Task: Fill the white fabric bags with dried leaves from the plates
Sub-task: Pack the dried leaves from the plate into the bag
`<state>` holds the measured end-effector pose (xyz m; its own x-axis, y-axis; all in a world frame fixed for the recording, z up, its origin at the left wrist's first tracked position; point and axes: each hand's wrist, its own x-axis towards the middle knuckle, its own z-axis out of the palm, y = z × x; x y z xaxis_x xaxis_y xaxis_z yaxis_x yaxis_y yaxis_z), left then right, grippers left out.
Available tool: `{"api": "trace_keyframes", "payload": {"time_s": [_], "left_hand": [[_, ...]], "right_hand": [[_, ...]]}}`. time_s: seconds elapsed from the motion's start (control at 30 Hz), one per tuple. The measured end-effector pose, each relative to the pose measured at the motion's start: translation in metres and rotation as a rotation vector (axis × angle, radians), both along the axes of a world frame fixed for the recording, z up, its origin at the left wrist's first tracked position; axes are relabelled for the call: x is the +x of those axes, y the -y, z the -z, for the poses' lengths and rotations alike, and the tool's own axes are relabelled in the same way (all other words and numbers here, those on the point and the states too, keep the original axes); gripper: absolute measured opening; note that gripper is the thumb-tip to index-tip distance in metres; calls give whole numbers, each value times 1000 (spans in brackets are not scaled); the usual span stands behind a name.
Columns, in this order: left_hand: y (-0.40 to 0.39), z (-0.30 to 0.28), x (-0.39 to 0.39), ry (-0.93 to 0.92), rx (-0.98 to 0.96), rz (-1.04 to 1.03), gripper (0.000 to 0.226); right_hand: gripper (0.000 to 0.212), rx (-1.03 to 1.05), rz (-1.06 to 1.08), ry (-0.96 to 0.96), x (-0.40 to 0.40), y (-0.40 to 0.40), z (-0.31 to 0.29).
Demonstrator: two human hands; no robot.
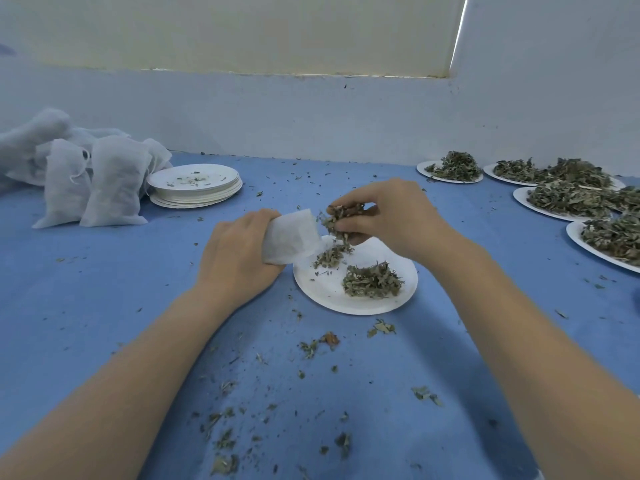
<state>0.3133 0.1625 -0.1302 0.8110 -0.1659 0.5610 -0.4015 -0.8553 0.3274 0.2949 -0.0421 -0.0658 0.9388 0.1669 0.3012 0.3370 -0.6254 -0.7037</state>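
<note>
Here, itemised from the point of hold outward.

Left hand (pixel 239 252): fingers curled round a white fabric bag (pixel 291 237), gripping its lower part; the bag tilts with its mouth up and to the right, over the left edge of the plate.

Right hand (pixel 388 213): fingertips pinched on a clump of dried leaves (pixel 337 216), held right at the bag's mouth; loose bits hang below the pinch.

Plate (pixel 346 303): white, round, directly under both hands. It holds two small heaps of leaves, one (pixel 330 254) just under the pinch, one (pixel 372 280) nearer the person and to the right.

Filled bags (pixel 93 183): several, white, standing and leaning together well to the left of the grip, beyond the left hand.

Stack of plates (pixel 194 187): white, just right of those bags, far-left of the grip; a few crumbs on the top plate.

Heaped plates (pixel 568 199): several, loaded with leaves, far right of the grip, running along the table's right side.

Table cover (pixel 104 306): blue, with leaf scraps (pixel 318 344) scattered over it, thickest nearer the person than the grip, between the forearms.
</note>
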Motion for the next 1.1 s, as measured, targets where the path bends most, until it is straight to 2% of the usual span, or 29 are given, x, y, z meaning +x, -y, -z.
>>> {"api": "trace_keyframes", "payload": {"time_s": [0.07, 0.23, 0.33, 0.43, 0.53, 0.63, 0.77, 0.83, 0.93, 1.0, 1.1], "left_hand": [[3, -1, -2, 12, -5, 4, 47], [10, 0, -5, -10, -39, 69, 50], [12, 1, -5, -33, -61, 70, 51], [10, 0, -3, -64, -99, 59, 51], [9, 0, -1, -90, -147, 56, 49], [10, 0, -2, -86, -168, 64, 50], [11, 1, -4, -69, -172, 104, 50], [11, 2, -4, -64, -152, 137, 53], [11, 4, -3, -70, -133, 155, 56], [10, 3, -2, -62, -175, 136, 54], [10, 1, -2, -79, -216, 124, 50]], "right_hand": [[22, -79, 1, 23, -1, -6, 1], [18, -489, -67, 172, -3, -20, 2], [21, -474, -72, 149, -6, -21, 1], [34, -200, -210, -41, -13, -16, -6], [34, -97, -273, -99, -17, -11, -11], [28, -168, -179, 0, -16, -14, -9], [18, -523, -104, 137, -13, -25, -3], [13, -612, -133, 139, -12, -30, 2], [15, -520, -153, 123, -11, -31, 6], [15, -345, -152, 68, -12, -28, 4], [29, -59, -262, -91, -16, -22, -4]]}}
